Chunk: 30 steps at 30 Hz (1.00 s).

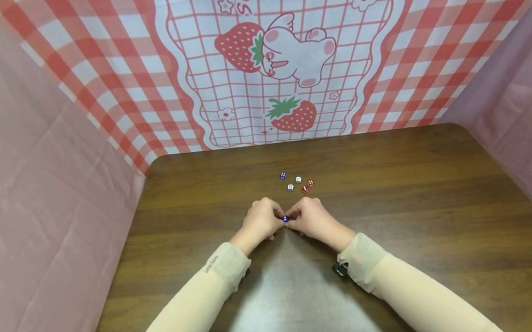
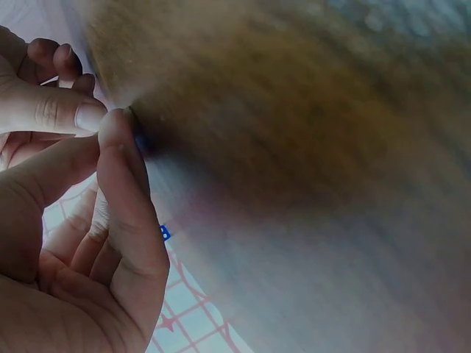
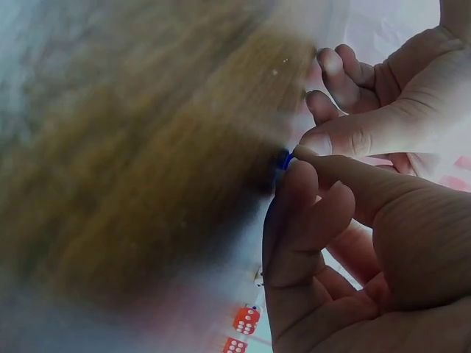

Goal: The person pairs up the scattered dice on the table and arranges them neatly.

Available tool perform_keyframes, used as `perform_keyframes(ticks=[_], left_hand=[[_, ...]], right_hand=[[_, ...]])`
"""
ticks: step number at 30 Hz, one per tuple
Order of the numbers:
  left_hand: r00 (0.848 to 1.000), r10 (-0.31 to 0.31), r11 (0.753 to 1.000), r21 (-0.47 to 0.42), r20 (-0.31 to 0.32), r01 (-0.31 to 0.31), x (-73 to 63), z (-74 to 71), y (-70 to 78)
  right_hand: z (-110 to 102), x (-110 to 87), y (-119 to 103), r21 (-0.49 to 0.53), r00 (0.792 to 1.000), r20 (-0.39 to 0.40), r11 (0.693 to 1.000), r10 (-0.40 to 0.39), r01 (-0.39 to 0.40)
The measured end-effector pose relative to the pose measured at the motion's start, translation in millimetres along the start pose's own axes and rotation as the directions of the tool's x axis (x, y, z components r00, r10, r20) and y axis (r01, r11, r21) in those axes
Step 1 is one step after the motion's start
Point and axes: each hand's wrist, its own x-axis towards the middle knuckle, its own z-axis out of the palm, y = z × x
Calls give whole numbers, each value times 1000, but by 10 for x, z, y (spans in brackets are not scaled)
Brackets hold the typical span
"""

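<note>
A small blue die (image 1: 285,218) is at the fingertips of both hands, low over the brown table (image 1: 194,203). My left hand (image 1: 262,219) pinches it from the left with thumb and index finger. From the right, the thumb and index finger of my right hand (image 1: 316,218) pinch the same die. In the right wrist view the blue die (image 3: 283,159) shows between the fingertips. The fingers cover most of it in the left wrist view. Whether it touches the tabletop I cannot tell.
Just beyond the hands lie another blue die (image 1: 283,175), two white dice (image 1: 298,179) and two red dice (image 1: 310,183). A red-and-white checked cloth (image 1: 137,82) hangs behind the table. Pink cloths (image 1: 50,167) hang at both sides.
</note>
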Motion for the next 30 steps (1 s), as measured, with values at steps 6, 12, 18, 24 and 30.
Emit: perform_keyframes(ticks=[6, 12, 18, 24, 30], left_hand=[[1000, 10, 1000, -16, 10, -10, -12, 1, -14], [1000, 14, 1000, -7, -2, -14, -17, 4, -24], [1000, 23, 999, 28, -15, -23, -29, -3, -16], [999, 30, 998, 54, -19, -29, -23, -9, -24], [999, 34, 998, 60, -22, -32, -15, -13, -30]], right_hand=[[10, 6, -6, -3, 1000, 9, 1000, 12, -12], [8, 9, -12, -9, 1000, 11, 1000, 9, -9], [13, 18, -11, -4, 1000, 12, 1000, -13, 13], [22, 34, -14, -23, 1000, 12, 999, -24, 24], [24, 52, -21, -46, 1000, 7, 999, -27, 27]])
